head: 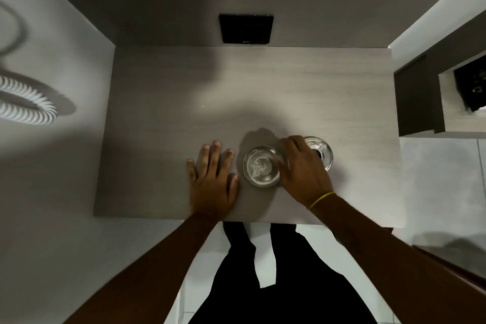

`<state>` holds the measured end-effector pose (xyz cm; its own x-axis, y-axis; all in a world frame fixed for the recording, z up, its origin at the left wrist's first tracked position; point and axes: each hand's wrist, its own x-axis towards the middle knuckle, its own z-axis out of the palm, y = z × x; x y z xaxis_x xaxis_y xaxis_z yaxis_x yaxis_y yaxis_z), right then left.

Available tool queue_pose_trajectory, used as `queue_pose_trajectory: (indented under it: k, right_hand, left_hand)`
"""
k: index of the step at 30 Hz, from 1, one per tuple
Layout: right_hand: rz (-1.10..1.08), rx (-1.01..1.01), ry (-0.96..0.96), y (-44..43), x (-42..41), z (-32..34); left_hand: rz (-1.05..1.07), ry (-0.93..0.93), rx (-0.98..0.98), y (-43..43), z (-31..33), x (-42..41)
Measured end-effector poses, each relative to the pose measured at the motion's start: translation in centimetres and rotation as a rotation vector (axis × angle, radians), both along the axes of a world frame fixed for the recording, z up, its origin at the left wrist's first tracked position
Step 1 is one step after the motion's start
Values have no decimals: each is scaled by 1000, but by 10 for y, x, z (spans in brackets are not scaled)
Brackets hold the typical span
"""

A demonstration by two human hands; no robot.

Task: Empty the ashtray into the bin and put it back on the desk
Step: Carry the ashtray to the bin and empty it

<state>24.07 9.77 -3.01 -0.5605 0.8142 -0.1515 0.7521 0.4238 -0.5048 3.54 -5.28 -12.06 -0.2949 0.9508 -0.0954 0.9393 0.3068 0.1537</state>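
The glass ashtray (261, 166) is sitting on the grey surface (163, 118), near the front edge. Its right rim is touched by the fingers (285, 163) of the right hand (302, 168), but a firm hold cannot be told. The left hand (213, 179) is laid flat and open beside it, holding nothing. Pale bits, maybe ash, are seen inside. A second glass dish (322, 151) is half hidden behind the right hand and could be bumped. Ash could be spilled if the slippery glass is tipped.

Grey wood-grain bench (163, 139) seen from above.
Two round glass dishes sit near its front edge: one ashtray (261, 166), another glass dish (322, 151) just beside. A left hand (210, 179) lies flat alongside.
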Motion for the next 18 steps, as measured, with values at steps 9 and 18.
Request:
queue_pose_trajectory:
  k: [9, 18]
  right_hand:
    - [-75, -226, -144, 11, -27, -9]
    - [-570, -410, 321, 29, 85, 18]
  left_hand:
    - [4, -11, -25, 0, -1, -1]
    - [-162, -126, 26, 71, 33, 31]
